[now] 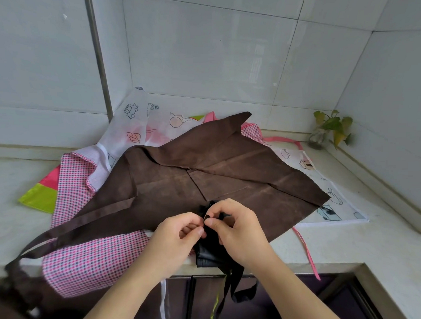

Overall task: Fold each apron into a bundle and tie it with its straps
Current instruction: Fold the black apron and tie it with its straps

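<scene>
A small black apron bundle [210, 252] lies at the counter's front edge, on top of a brown apron [205, 181] spread flat. My left hand [176, 238] and my right hand [239, 232] meet above the bundle, each pinching a black strap at its top. More black strap [232, 286] hangs down over the counter's front. The brown apron's strap [63, 231] trails to the left edge. Beneath it lie a pink checked apron [88, 256] and a white apron with printed drawings [135, 124].
The pile sits on a pale counter [353, 244] in a tiled corner. A small plant in a glass jar [324, 132] stands at the back right. A pink strap [307, 254] runs down the counter's front. Dark cabinet doors [283, 301] are below.
</scene>
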Tool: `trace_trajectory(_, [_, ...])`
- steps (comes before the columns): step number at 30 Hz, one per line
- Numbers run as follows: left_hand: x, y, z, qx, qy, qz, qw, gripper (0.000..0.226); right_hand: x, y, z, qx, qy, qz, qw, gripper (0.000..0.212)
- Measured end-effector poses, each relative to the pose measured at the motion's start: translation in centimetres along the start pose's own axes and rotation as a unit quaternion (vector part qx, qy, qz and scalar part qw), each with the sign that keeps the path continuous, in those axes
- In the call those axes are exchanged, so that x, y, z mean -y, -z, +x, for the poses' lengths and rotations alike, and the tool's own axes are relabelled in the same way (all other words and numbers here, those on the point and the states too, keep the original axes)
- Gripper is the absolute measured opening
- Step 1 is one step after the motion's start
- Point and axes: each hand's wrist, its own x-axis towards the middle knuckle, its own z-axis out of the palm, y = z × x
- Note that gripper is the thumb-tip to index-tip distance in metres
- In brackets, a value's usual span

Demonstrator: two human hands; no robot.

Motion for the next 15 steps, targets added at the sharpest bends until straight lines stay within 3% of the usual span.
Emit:
trace_trajectory(7, [-0.03,0.15,-0.01,0.002,0.002,-0.01,1.0,0.013,0.1,-0.42,0.25,-0.011,0.004,-0.044,0.999,0.014])
trace_trajectory(12, [-0.09,0.07,0.11,-0.01,0.013,-0.026,1.0,0.017,0.02,0.29,-0.31,0.024,-0.013,-0.009,1.0,0.025])
trace_trajectory(15, [-0.18,0.42,-0.09,0.008,0.004,-0.047,0.999,0.03,-0.08,0.37,-0.59,0.04,-0.004,-0.047,0.998,0.027])
